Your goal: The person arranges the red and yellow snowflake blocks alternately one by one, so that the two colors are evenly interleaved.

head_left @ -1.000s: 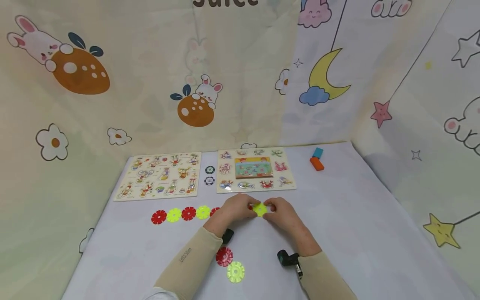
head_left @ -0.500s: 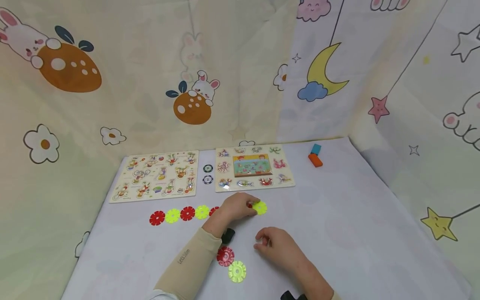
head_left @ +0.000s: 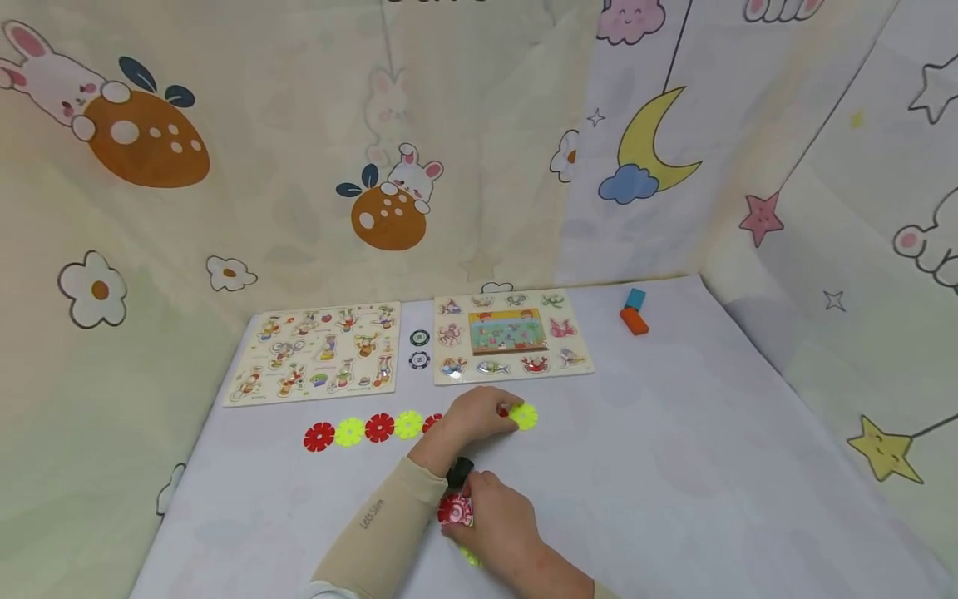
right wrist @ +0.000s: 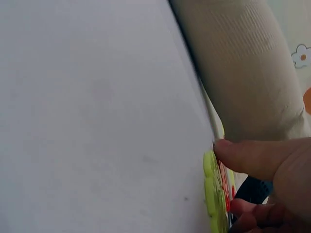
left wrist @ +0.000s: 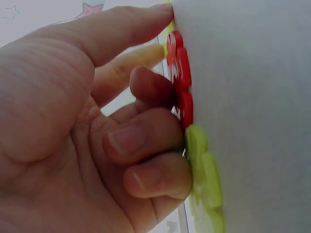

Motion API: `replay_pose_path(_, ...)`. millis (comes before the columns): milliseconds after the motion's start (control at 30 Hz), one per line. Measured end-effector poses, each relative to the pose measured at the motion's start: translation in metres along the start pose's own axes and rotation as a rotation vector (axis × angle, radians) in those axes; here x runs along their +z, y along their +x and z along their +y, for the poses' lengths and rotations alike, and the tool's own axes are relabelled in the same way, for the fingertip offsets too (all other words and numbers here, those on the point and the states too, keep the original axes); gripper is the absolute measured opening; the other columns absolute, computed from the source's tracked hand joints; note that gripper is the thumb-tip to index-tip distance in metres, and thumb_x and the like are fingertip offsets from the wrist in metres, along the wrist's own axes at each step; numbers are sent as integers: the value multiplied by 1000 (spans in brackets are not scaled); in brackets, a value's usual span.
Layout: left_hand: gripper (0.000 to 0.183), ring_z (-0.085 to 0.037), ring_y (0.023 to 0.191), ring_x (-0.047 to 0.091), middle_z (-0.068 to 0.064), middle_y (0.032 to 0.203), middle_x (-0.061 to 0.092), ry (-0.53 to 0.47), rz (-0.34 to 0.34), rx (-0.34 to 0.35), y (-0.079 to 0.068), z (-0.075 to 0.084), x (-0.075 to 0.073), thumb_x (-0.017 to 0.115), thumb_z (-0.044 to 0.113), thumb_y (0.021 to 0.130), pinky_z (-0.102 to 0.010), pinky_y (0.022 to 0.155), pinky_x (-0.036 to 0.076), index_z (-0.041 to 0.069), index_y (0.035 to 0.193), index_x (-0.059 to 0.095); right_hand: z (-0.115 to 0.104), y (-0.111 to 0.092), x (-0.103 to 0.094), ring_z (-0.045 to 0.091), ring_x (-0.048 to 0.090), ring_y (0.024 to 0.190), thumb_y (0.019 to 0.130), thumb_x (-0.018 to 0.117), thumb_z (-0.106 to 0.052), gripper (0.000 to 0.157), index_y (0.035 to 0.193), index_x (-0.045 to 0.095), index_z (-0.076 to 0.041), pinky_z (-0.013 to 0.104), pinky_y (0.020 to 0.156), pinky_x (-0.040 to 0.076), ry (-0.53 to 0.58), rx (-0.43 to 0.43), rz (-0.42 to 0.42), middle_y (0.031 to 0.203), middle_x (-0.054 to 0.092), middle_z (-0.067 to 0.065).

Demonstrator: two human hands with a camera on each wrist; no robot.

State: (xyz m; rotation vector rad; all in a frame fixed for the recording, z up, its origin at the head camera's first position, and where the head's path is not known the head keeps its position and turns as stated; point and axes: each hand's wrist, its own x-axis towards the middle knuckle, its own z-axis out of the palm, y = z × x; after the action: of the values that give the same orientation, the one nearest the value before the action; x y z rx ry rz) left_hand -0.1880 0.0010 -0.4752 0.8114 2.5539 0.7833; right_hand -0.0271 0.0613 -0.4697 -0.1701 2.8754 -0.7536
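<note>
My left hand (head_left: 479, 413) rests at the right end of a row of red and yellow-green slotted snowflake discs. Its thumb and index finger hold the edge of the end yellow disc (head_left: 527, 416). Curled behind them, the other fingers lie against a red disc (left wrist: 181, 80) and a yellow disc (left wrist: 205, 177) in the left wrist view. Nearer the body, my right hand (head_left: 503, 520) has thumb and fingers round a loose red disc (head_left: 453, 510). A loose yellow disc (head_left: 467, 556) shows partly from under that hand. The left hand hides the row's middle.
Two wooden picture puzzle boards, one left (head_left: 314, 353) and one right (head_left: 512, 337), lie along the back, with two poker chips (head_left: 419, 349) between them. A blue block (head_left: 635, 299) and an orange block (head_left: 634, 321) lie back right. Printed cloth walls enclose the table.
The right hand let go of the end yellow disc, drew back toward the body, then moved left to the loose red disc. The left hand stayed at the row's end.
</note>
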Motion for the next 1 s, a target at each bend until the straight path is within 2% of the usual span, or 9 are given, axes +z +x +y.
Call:
replay_pose_path(133, 39, -12, 104, 54, 10, 114, 63, -1, 6, 0, 1, -1, 2, 72, 36, 81, -36, 89, 43, 28, 119, 66, -2, 5, -2, 7, 51, 67, 64, 81, -50, 48, 87, 54, -17, 31, 56, 42, 44, 48, -19, 78, 48, -8)
replay_pose_path(267, 39, -14, 106, 54, 9, 115, 63, -11, 4, 0, 1, 2, 0, 72, 35, 81, -36, 90, 43, 27, 120, 66, 0, 4, -9, 8, 49, 66, 65, 82, -41, 44, 87, 52, -17, 30, 56, 41, 94, 81, -95, 76, 49, -9)
replay_pose_path(467, 39, -12, 99, 53, 8, 115, 63, 13, 4, 3, -2, 3, -1, 72, 34, 82, -35, 88, 43, 25, 120, 67, 9, -1, -28, 6, 47, 57, 75, 74, -23, 17, 75, 58, -22, 25, 53, 39, 164, -42, -139, 62, 50, -11)
replay_pose_path(567, 39, -11, 97, 53, 8, 115, 64, 18, 8, 1, -3, 2, -1, 72, 34, 82, -35, 87, 43, 25, 119, 67, 12, -1, -41, 8, 50, 61, 78, 74, -22, 15, 80, 59, -24, 24, 57, 41, 273, -43, -179, 64, 54, -11)
replay_pose_path(700, 39, -11, 96, 54, 8, 113, 64, 12, 9, -4, -2, 2, 0, 73, 34, 81, -36, 86, 44, 26, 119, 67, 18, 2, -63, 13, 56, 70, 80, 74, -19, 23, 98, 62, -24, 28, 61, 47, 398, 3, -219, 76, 59, -8)
replay_pose_path(833, 38, -11, 95, 54, 10, 110, 65, -7, 4, -16, -2, 1, 0, 73, 34, 81, -35, 83, 45, 28, 119, 67, 33, 10, -84, 18, 58, 76, 80, 75, -17, 33, 111, 64, -21, 31, 63, 50, 486, 36, -208, 92, 59, -1)
replay_pose_path(1000, 39, -10, 95, 54, 11, 110, 64, -15, 2, -8, -1, -1, 1, 71, 38, 82, -34, 84, 44, 28, 119, 67, 63, 31, -100, 20, 55, 86, 77, 78, -17, 46, 121, 62, -20, 31, 67, 50, 481, 150, -100, 106, 56, 3)
